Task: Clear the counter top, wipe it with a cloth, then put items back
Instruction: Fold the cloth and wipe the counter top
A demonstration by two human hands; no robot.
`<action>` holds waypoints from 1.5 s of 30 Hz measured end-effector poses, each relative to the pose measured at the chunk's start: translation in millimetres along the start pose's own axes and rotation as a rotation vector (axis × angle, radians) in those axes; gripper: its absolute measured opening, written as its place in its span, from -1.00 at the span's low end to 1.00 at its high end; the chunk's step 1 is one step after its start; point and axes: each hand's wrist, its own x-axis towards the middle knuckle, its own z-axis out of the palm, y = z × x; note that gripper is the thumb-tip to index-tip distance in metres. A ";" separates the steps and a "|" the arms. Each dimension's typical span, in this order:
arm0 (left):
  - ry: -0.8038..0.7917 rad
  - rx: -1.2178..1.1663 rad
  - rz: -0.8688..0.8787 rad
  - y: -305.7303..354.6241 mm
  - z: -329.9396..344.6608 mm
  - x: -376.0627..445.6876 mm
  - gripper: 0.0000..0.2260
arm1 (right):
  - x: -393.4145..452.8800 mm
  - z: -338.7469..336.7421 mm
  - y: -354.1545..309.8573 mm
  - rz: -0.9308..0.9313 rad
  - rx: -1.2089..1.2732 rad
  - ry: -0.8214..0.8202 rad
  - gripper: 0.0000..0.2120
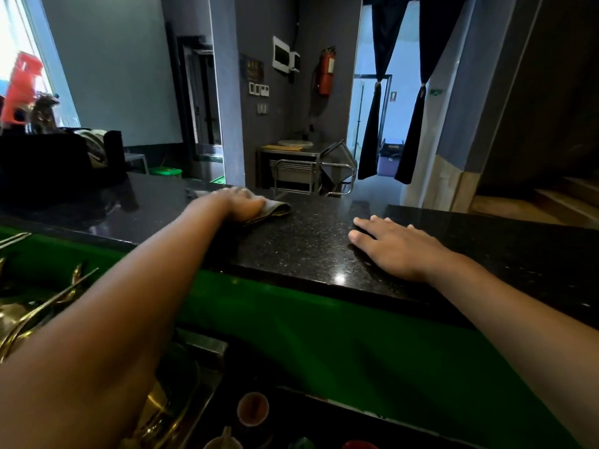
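Note:
A black speckled stone counter top [308,241] runs across the middle of the view. My left hand [241,204] lies on a grey-olive cloth [275,209] near the counter's far edge and presses it onto the stone. The cloth sticks out to the right of the fingers, and a bit of it shows on their left. My right hand [393,246] rests flat on the counter to the right, fingers straight and spread, holding nothing.
A dark bulky object [48,160] stands on the counter's far left. Below the counter's green front [324,335] lie brass items [35,312], a small cup [252,409] and other items on a lower shelf. Beyond the counter stands a metal trolley [304,170].

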 end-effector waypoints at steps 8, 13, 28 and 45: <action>-0.129 0.010 0.566 57.8 16.8 -57.2 -0.45 | -10.0 -6.6 6.7 0.097 0.155 0.111 -0.56; -0.114 -0.119 0.152 2.5 -6.1 -11.4 -0.56 | -7.6 -3.8 4.4 0.079 0.118 0.103 -0.57; -0.064 0.012 0.601 101.2 27.1 -75.4 -0.45 | -35.2 -26.1 36.9 0.072 0.222 0.176 -0.47; -0.011 -0.026 0.520 175.2 31.1 -59.4 -0.52 | -77.2 -25.1 83.9 0.148 0.249 0.278 -0.44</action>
